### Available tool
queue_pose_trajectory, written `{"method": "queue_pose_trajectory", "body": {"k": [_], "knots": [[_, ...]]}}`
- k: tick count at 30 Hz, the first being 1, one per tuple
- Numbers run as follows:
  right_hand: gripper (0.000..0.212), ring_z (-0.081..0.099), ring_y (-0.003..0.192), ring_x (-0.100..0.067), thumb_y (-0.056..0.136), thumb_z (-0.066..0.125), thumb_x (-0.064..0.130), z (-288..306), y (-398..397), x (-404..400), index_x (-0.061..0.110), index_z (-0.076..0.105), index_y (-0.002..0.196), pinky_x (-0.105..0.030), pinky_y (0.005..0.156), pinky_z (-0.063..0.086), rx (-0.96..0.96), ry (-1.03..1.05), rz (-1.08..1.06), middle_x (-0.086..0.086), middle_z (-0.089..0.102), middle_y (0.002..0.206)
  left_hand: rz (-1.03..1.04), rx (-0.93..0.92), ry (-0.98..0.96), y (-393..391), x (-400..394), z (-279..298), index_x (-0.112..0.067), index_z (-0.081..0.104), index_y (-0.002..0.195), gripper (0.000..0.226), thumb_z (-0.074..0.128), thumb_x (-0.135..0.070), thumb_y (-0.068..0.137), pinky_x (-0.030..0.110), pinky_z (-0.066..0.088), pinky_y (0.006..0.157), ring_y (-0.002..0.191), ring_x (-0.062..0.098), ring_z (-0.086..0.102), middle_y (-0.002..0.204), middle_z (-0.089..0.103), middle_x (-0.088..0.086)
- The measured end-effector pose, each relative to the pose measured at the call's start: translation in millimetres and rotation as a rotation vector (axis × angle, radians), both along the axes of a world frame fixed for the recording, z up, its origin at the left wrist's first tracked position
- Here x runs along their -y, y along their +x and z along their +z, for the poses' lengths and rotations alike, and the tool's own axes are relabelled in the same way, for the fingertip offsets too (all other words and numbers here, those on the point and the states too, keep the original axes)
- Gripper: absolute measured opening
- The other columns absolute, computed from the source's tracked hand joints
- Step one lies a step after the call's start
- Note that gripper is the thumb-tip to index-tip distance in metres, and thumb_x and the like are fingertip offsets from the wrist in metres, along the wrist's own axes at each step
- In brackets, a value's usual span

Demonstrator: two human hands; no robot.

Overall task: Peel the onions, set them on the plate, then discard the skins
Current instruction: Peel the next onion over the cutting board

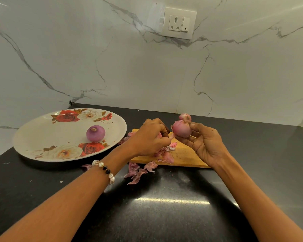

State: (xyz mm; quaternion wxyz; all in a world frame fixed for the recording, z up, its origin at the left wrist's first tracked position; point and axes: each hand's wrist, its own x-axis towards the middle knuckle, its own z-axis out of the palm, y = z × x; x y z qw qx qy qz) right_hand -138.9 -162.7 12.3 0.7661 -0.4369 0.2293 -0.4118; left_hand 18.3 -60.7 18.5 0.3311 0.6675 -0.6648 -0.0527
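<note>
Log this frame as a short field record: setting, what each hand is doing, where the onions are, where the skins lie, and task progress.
setting: black countertop, marble wall behind
right hand: holds the onion in hand above the cutting board
left hand: pinches skin at that onion's lower left
floral plate: one peeled onion on it
third onion: behind the hands, skin on
loose skins: on board and counter
progress: one peeled, one under way, skins not discarded
</note>
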Motion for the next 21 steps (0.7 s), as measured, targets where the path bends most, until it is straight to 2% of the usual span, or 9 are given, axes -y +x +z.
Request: {"method": "queue_pose_trajectory", "body": {"k": [3, 7, 8, 10, 13, 16, 21], "knots": [[0.013, 0.064, 0.105, -0.048, 0.094, 0.05, -0.003, -1, 0, 0, -0.006, 0.062, 0.101, -0.044, 0.067, 0.062, -0.008, -0.017, -0.016, -0.029, 0.063, 0.112, 0.1, -0.041, -0.054, 2, -1, 0, -0.007, 0.069, 0.083, 0.013, 0.065, -0.02, 0.083, 0.037, 0.047, 0.085, 0.091, 0.014, 0.054, 0.098, 0.063, 0.002], [0.018, 0.065, 0.105, -0.046, 0.094, 0.05, -0.003, 1, -1, -1, -0.003, 0.068, 0.095, -0.045, 0.071, 0.062, -0.006, -0.041, -0.012, -0.024, 0.068, 0.105, 0.227, -0.061, -0.114, 8, 1, -2, -0.012, 0.068, 0.082, 0.011, 0.066, -0.023, 0.082, 0.04, 0.053, 0.079, 0.08, 0.014, 0.059, 0.082, 0.064, -0.002], [0.019, 0.065, 0.106, -0.046, 0.094, 0.05, -0.003, 1, -2, -1, -0.002, 0.069, 0.094, -0.045, 0.072, 0.062, -0.003, -0.038, -0.016, -0.024, 0.067, 0.105, 0.248, -0.054, -0.129, 10, 2, -3, -0.013, 0.067, 0.082, 0.011, 0.066, -0.024, 0.083, 0.038, 0.054, 0.077, 0.078, 0.013, 0.059, 0.082, 0.064, -0.001], [0.02, 0.065, 0.106, -0.045, 0.094, 0.049, -0.002, 3, -3, -1, -0.002, 0.069, 0.093, -0.045, 0.073, 0.062, 0.007, -0.045, -0.017, -0.024, 0.067, 0.107, 0.246, -0.11, -0.16, 13, 2, -3, -0.014, 0.066, 0.088, 0.012, 0.066, -0.027, 0.087, 0.026, 0.052, 0.072, 0.076, 0.009, 0.057, 0.085, 0.065, -0.001], [0.022, 0.068, 0.1, -0.042, 0.095, 0.047, -0.004, 3, -3, -1, -0.002, 0.069, 0.097, -0.046, 0.075, 0.061, 0.01, -0.08, -0.009, -0.02, 0.073, 0.098, 0.154, -0.259, -0.153, 11, 1, 1, -0.015, 0.066, 0.104, 0.032, 0.067, -0.041, 0.085, 0.01, 0.046, 0.069, 0.08, 0.003, 0.058, 0.092, 0.065, -0.006], [0.023, 0.068, 0.101, -0.041, 0.095, 0.046, -0.005, 0, 1, -5, -0.005, 0.067, 0.104, -0.048, 0.079, 0.06, -0.003, -0.113, 0.032, -0.023, 0.072, 0.104, 0.085, -0.21, -0.095, 3, 1, -1, -0.013, 0.069, 0.11, 0.044, 0.071, -0.045, 0.079, 0.009, 0.047, 0.071, 0.082, 0.002, 0.061, 0.099, 0.07, -0.004], [0.025, 0.07, 0.097, -0.036, 0.096, 0.044, -0.005, -2, 3, -9, -0.003, 0.068, 0.103, -0.043, 0.072, 0.062, -0.034, -0.153, 0.084, -0.02, 0.072, 0.104, 0.079, -0.185, -0.164, 1, 1, -7, -0.012, 0.074, 0.102, 0.025, 0.076, -0.023, 0.08, 0.021, 0.054, 0.079, 0.079, 0.007, 0.064, 0.094, 0.074, 0.003]]}}
